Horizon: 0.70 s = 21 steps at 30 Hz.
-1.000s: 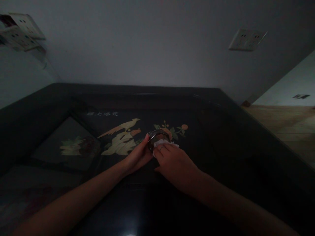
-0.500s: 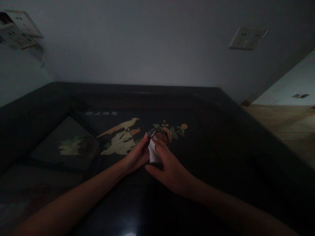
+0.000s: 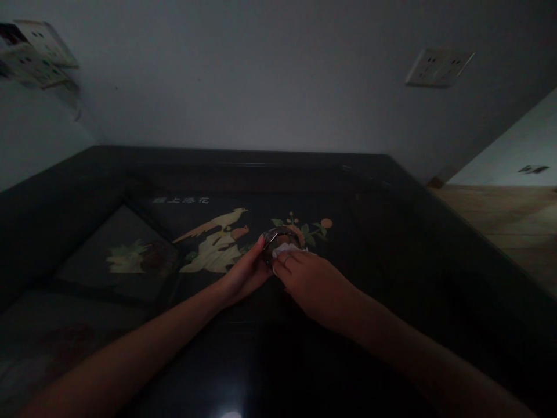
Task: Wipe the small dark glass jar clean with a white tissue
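The scene is dim. A small round glass object with a shiny rim (image 3: 278, 237) sits on a black lacquered table (image 3: 391, 244) inlaid with a bird and flowers (image 3: 217, 247). My left hand (image 3: 244, 273) is curled against the object's left side and holds it. My right hand (image 3: 311, 281) is closed on a white tissue (image 3: 285, 248) and presses it onto the top of the object. A ring shows on one right finger.
A grey wall stands behind the table, with a socket plate (image 3: 437, 67) at the upper right and more socket plates (image 3: 37, 52) at the upper left. A wooden floor (image 3: 509, 220) lies past the table's right edge. A second inlaid panel (image 3: 130, 258) is at the left.
My right hand drew the tissue back and down the object's near side, then pushed it forward onto the top again. My left hand stayed in place.
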Motion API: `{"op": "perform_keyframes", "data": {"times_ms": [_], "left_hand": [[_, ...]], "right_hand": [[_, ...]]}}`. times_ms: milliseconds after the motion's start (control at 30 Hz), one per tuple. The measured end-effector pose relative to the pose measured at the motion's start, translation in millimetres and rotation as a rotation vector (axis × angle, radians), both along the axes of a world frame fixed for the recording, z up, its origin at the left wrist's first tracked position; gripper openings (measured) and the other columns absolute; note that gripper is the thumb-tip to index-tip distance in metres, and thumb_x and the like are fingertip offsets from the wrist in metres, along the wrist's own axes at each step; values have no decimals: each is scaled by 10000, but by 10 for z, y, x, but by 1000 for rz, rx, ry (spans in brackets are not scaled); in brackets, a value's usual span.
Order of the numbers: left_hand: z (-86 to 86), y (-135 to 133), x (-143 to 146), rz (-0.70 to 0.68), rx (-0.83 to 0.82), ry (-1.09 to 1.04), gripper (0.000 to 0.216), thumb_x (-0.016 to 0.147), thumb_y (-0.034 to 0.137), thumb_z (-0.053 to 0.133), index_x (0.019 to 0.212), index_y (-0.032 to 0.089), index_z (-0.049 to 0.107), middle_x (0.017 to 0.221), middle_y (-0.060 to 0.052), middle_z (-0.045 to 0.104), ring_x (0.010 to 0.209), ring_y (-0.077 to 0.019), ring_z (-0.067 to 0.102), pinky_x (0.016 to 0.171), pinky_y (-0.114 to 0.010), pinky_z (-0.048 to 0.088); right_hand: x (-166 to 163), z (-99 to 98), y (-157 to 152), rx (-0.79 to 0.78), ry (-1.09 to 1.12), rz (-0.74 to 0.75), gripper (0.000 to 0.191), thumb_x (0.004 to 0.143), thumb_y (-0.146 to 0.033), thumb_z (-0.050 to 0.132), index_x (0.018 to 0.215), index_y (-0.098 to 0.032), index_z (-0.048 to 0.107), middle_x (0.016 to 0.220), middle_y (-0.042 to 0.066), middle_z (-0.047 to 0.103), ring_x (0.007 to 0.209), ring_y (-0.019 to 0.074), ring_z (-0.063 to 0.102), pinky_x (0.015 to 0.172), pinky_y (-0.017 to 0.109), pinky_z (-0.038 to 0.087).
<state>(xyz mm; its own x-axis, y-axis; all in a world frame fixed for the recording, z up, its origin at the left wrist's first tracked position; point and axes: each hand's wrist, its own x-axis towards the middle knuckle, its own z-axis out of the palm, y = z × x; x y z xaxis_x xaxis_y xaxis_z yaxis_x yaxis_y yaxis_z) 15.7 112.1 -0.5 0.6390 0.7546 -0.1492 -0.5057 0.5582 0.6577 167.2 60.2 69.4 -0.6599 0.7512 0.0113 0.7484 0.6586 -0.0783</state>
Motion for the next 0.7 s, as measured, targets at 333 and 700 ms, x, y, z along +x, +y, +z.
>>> {"op": "perform_keyframes", "data": {"times_ms": [333,700], "left_hand": [[75,-15,-4,-1,-28,-5,452,902,477,505,1117,116,672,1156,-128,682,1240,-264,523,1111,-391,302],[129,-27,1,44,-74,8,436,927,435,474,1197,127,623,1168,-126,672,1220,-260,539,1101,-401,313]], "right_hand": [[-87,-104,-64,-180,388,-135,554,829,-302,652,1290,-36,499,1332,210,533,1241,306,496,1062,460,409],[-162,-184,-52,-326,540,-190,679,851,-210,585,1427,14,305,1494,261,320,1424,309,251,1160,498,253]]}}
